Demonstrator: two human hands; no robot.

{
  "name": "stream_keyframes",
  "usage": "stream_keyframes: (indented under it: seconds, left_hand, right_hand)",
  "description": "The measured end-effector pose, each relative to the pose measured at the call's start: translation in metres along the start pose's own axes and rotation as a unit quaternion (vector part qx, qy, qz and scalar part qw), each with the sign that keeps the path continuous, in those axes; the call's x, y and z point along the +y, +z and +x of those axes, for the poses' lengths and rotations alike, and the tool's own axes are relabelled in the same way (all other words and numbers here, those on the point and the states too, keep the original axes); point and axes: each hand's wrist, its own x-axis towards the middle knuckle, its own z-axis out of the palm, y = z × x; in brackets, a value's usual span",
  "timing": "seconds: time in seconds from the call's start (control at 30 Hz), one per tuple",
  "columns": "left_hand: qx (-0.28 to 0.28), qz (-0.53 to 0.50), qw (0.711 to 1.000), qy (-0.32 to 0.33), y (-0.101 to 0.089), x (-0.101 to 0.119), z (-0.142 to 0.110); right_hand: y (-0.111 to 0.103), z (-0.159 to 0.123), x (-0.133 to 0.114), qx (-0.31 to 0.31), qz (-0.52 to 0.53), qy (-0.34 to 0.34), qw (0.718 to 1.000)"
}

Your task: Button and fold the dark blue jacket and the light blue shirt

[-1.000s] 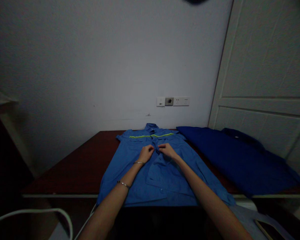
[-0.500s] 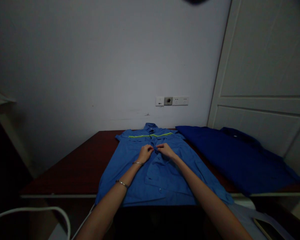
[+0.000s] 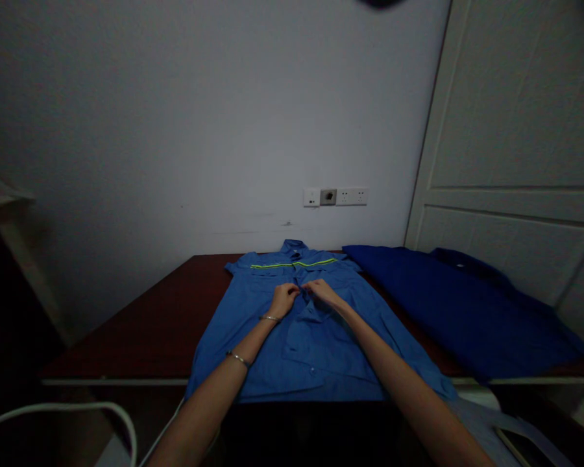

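A blue work shirt (image 3: 253, 305) with a yellow-green stripe across the chest lies front up on the table, its collar toward the wall. Both hands meet at the middle of its front opening. My left hand (image 3: 284, 299) pinches one edge of the shirt front. Close beside it, my right hand (image 3: 321, 292) pinches the cloth of the other edge. The fingertips nearly touch, and whatever button lies between them is hidden. Below the hands the front hangs loose and folded, with a button (image 3: 313, 371) showing near the hem.
A darker blue garment (image 3: 448, 305) lies on the right of the dark red table (image 3: 146, 318). Sockets (image 3: 351, 196) are on the wall behind. A white cable (image 3: 78, 407) loops at lower left. A phone (image 3: 525, 447) lies at lower right, below the tabletop.
My right hand's fingertips have shifted slightly left, closer to my left hand. The shirt stays where it was, with the cloth near my fingers slightly shifted.
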Motion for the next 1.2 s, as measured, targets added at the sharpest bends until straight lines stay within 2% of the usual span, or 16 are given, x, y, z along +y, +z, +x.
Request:
stream_keyframes:
  seconds: [0.2,0.37,0.57,0.8,1.2]
  left_hand:
    - [0.000,-0.030,0.999,-0.023,-0.001,0.004,-0.001]
    - [0.013,-0.060,0.997,-0.050,-0.004,0.009,-0.001]
    - [0.029,-0.090,0.992,-0.089,-0.001,0.007,0.000]
    - [0.032,-0.139,0.981,-0.130,0.004,0.001,0.003]
    - [0.014,-0.186,0.963,-0.195,0.004,-0.003,0.006]
  right_hand:
    - [-0.009,0.008,-0.004,-0.035,-0.008,-0.025,0.999]
    - [-0.014,0.012,-0.001,-0.064,-0.014,-0.081,0.995]
    - [-0.010,0.010,0.005,-0.031,0.004,-0.098,0.995]
    - [-0.001,0.008,0.010,-0.006,-0.010,-0.084,0.996]
    - [0.005,0.007,0.009,0.030,-0.153,-0.142,0.978]
